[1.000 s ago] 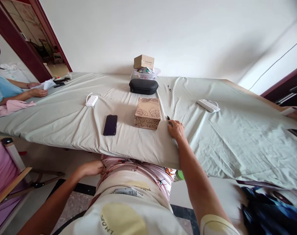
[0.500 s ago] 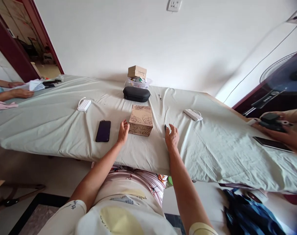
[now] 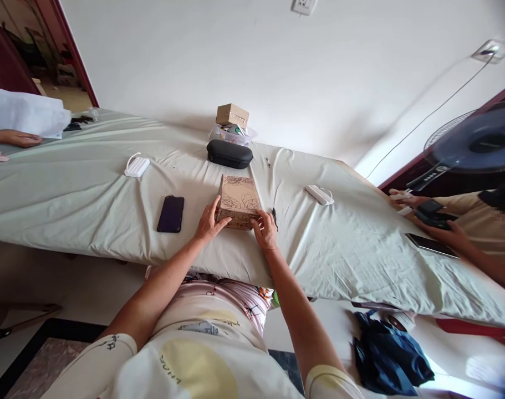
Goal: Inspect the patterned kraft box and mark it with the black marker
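Observation:
A small cardboard box (image 3: 239, 195) with dark scribbled lines on its top and sides sits on the cloth in front of me. My left hand (image 3: 210, 223) grips its left side, the thumb across the front face. At the front right corner, my right hand (image 3: 264, 228) holds the box with bent fingers. A black pen (image 3: 275, 218) lies on the cloth just right of my right hand. To the left of the box is a dark phone (image 3: 171, 214).
Behind the box stand a black zip case (image 3: 229, 154) and a plastic tub (image 3: 249, 136) with a smaller carton (image 3: 232, 115) on it. White power banks (image 3: 137, 166) lie at both sides. A person at left holds papers (image 3: 27, 113); another at right holds a black device (image 3: 433, 215).
My right hand has let go of the pen, leaving it on the cloth, and moved left onto the box. My left hand has closed on the box's left side. The view has shifted slightly.

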{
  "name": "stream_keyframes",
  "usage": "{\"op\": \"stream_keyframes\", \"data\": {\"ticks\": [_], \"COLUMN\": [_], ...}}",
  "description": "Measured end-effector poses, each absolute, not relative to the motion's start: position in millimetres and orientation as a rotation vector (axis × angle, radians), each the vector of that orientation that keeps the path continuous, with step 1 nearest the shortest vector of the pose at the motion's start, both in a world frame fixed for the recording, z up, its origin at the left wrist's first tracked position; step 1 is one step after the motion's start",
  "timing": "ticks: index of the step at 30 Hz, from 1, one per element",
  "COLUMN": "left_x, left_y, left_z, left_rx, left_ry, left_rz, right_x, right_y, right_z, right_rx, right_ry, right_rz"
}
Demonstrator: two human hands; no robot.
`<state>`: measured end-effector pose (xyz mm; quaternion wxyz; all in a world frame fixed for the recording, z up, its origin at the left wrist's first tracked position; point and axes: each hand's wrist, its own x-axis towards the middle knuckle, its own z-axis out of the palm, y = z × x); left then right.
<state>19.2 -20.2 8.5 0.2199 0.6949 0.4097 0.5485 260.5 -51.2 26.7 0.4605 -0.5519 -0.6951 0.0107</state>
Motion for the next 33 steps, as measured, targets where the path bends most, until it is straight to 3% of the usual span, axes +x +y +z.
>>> {"op": "stream_keyframes", "data": {"ticks": [9, 20, 27, 33], "left_x": [21, 19, 21, 20], "left_y": [-16, -12, -14, -13], "left_z": [-1, -3, -1, -1], "left_rx": [1.941, 1.926, 1.899, 1.917], "left_ry": [1.17, 1.307, 1.42, 1.507], "left_rz": [1.567, 1.275, 1.295, 1.202], "right_x": [265, 260, 254, 255], "right_y": [-47, -40, -46, -46], "right_z": [17, 10, 11, 10], "right_rx": [-1.271, -1.206, -1.345, -1.409], "right_ry": [-1.595, -1.465, -1.98, -2.027], "right_rz": [-0.028, 0.484, 0.212, 0.113]}}
